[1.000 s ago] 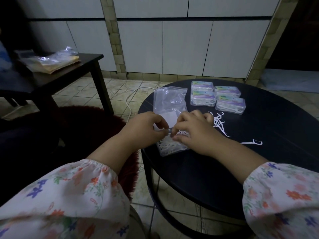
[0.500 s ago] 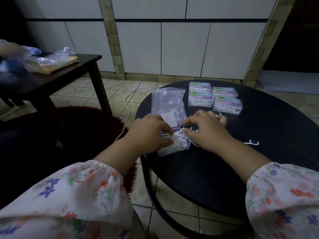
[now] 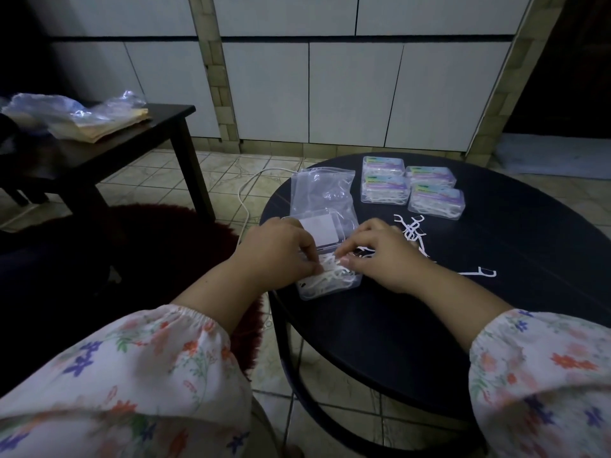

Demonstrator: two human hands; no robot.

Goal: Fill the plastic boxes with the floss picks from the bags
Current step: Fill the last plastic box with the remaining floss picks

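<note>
1. We see both hands meet over an open plastic box [image 3: 330,280] at the near left edge of the round black table [image 3: 496,325]. The box holds a heap of white floss picks, and its clear lid [image 3: 322,230] with a white label stands open on the far side.
2. The left hand [image 3: 281,251] has its fingers curled, thumb and fingertips pinching at the picks on the box's left side.
3. The right hand [image 3: 383,254] is curled as well, its thumb and forefinger pinching picks at the box's right rim. Half a second ago this hand lay further right on the table with its fingers spread over the loose picks; it has since drawn in to the box.
4. With the hand moved, a small pile of loose floss picks [image 3: 411,228] is uncovered just beyond the right hand's knuckles, where before only a tip showed.
5. A single floss pick [image 3: 481,272] lies apart on the table to the right of the right wrist, in the same place as before.
6. A clear zip bag [image 3: 322,190] lies flat behind the open box, partly under its lid, unmoved.
7. Four closed, filled boxes [image 3: 413,186] sit in a cluster at the far side of the table, touching one another, as earlier.
8. On the dark side table [image 3: 109,150] to the left lie crumpled plastic bags [image 3: 82,117]; a white cable [image 3: 246,193] runs across the tiled floor.
</note>
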